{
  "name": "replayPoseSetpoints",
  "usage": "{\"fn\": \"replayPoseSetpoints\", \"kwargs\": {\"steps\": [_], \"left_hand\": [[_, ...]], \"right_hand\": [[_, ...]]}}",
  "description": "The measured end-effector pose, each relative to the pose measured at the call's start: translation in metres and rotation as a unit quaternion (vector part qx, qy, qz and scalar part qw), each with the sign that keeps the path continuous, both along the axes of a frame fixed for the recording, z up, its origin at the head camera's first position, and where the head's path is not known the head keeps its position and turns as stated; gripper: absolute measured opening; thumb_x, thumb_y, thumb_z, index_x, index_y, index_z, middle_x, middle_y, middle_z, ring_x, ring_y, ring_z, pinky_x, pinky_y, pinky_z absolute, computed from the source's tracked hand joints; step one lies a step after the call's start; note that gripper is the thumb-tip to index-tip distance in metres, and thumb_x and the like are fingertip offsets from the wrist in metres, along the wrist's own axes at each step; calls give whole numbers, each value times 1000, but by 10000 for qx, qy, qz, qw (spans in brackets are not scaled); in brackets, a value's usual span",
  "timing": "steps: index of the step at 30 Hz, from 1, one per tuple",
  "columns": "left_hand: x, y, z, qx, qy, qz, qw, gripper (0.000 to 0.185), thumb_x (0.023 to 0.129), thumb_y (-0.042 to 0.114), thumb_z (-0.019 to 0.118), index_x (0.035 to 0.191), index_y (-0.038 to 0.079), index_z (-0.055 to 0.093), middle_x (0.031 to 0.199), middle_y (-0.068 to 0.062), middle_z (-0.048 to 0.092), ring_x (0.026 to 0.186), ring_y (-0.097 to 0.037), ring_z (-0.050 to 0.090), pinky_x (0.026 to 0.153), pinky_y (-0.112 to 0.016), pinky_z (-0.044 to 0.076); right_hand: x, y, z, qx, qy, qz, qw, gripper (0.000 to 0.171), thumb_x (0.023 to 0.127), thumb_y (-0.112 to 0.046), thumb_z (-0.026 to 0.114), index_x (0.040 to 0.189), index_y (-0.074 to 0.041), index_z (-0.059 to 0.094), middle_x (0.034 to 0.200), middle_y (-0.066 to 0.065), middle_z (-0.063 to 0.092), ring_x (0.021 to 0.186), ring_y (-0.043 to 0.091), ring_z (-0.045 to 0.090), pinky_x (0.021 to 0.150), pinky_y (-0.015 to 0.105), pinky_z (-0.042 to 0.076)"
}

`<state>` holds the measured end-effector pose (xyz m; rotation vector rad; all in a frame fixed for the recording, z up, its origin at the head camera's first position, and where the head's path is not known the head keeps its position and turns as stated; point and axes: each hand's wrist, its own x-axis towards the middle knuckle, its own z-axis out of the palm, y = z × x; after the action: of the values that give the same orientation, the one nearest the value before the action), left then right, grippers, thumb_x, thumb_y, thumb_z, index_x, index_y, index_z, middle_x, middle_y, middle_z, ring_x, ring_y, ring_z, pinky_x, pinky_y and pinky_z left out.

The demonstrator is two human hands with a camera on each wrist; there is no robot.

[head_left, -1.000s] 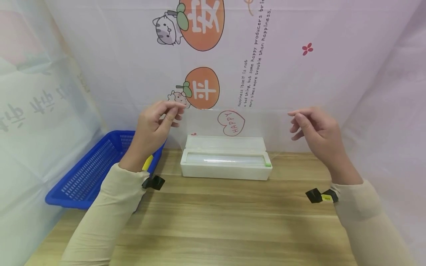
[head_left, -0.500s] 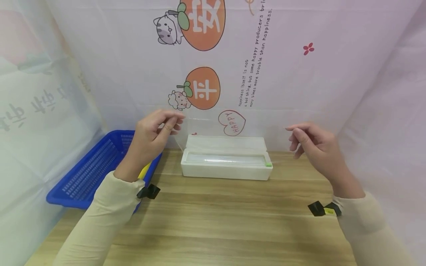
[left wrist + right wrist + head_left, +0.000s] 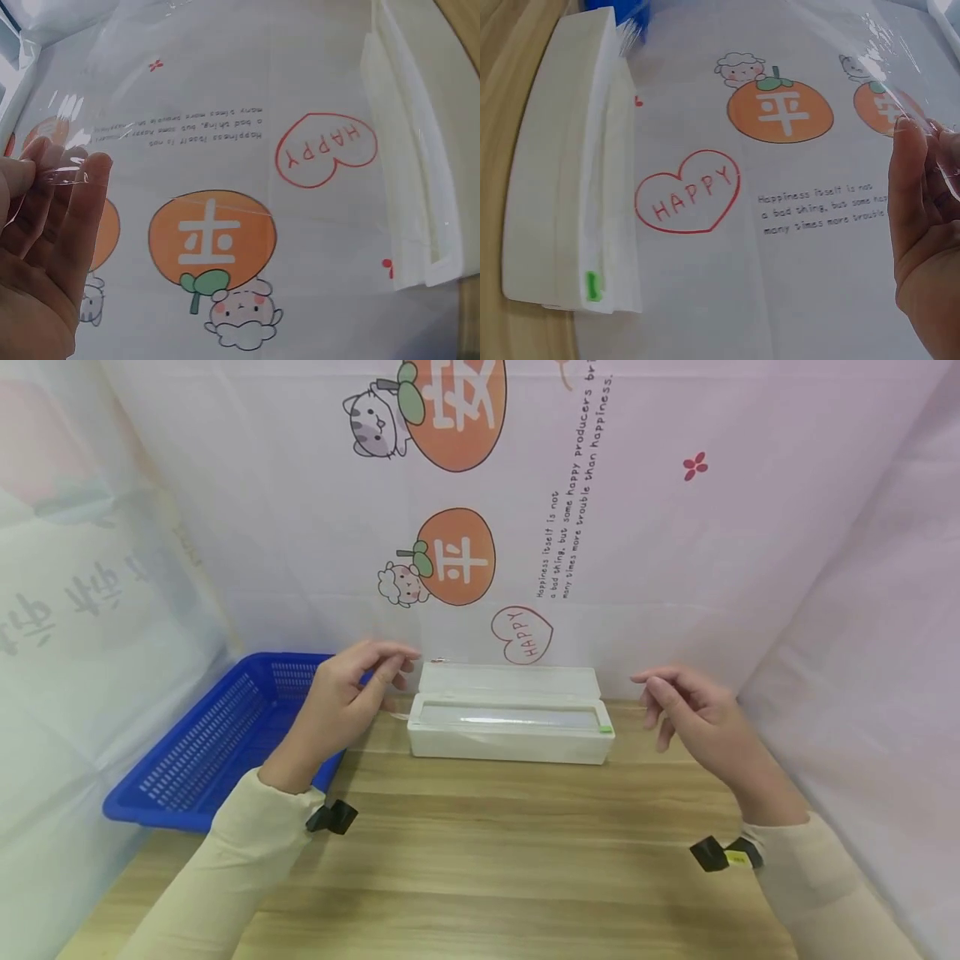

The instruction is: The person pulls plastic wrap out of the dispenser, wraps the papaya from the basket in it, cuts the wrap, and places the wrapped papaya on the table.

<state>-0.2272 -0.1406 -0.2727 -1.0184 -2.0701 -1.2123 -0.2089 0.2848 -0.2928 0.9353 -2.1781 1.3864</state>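
Observation:
A white cling-film dispenser box point(image 3: 510, 727) lies open at the back of the wooden table point(image 3: 480, 877). A clear film sheet point(image 3: 217, 196) stretches up from it, almost invisible in the head view. My left hand point(image 3: 397, 662) pinches the film's left corner just beside the box's left end; the crumpled corner shows between the fingertips point(image 3: 94, 169). At the other end, my right hand point(image 3: 647, 682) pinches the right corner, and the shiny film point(image 3: 896, 45) runs across its fingers point(image 3: 907, 150). The box point(image 3: 562, 187) lies below that hand.
A blue plastic basket point(image 3: 210, 735) stands at the left, partly behind my left forearm. A printed cloth backdrop point(image 3: 450, 556) closes the back and both sides. Black wrist mounts point(image 3: 333, 817) point(image 3: 720, 853) sit on my sleeves.
Both hands have come down with the film from about backdrop height to the level of the box's lid. The right hand dropped more and drifted slightly left.

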Motion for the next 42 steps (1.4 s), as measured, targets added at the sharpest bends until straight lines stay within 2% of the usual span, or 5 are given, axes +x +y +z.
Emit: {"fn": "replayPoseSetpoints", "kwargs": {"steps": [7, 15, 28, 37, 42], "left_hand": [[5, 0, -22, -3, -622, -262, 9977, 23, 105, 5, 50, 117, 9, 69, 91, -2, 63, 78, -18, 65, 57, -30, 59], [8, 1, -42, -111, -992, -174, 9948, 20, 104, 6, 53, 116, 8, 69, 96, 0, 66, 75, -19, 68, 55, -29, 58], [8, -10, -75, -292, -1814, -845, 9793, 22, 104, 6, 53, 117, 8, 70, 103, -3, 68, 86, -19, 69, 66, -35, 61], [5, -19, -96, -907, -1593, -993, 9780, 21, 102, 4, 57, 116, 7, 72, 103, 4, 69, 86, -15, 63, 72, -30, 58], [5, -24, -107, -1110, -1902, -1002, 9703, 21, 101, 10, 60, 116, 12, 75, 104, 7, 70, 79, -13, 59, 66, -28, 53]], "right_hand": [[-2, 0, -16, 111, -355, -161, 9992, 23, 105, 0, 46, 120, 1, 64, 80, 12, 58, 62, 18, 59, 45, 31, 52], [-3, 2, -37, 193, -866, -292, 9956, 22, 107, -9, 48, 121, -6, 65, 79, 12, 58, 54, 24, 58, 45, 34, 53], [6, 13, -65, 674, -1079, 59, 9919, 20, 104, 0, 51, 114, -3, 67, 80, 6, 64, 64, 22, 61, 50, 35, 55], [13, 23, -75, 1142, -1542, 322, 9809, 21, 102, -3, 55, 117, -6, 69, 91, 2, 68, 76, 21, 64, 62, 31, 57], [15, 25, -84, 1181, -1733, 440, 9768, 20, 101, -4, 58, 118, -5, 69, 100, 6, 71, 87, 22, 67, 76, 31, 58]]}}
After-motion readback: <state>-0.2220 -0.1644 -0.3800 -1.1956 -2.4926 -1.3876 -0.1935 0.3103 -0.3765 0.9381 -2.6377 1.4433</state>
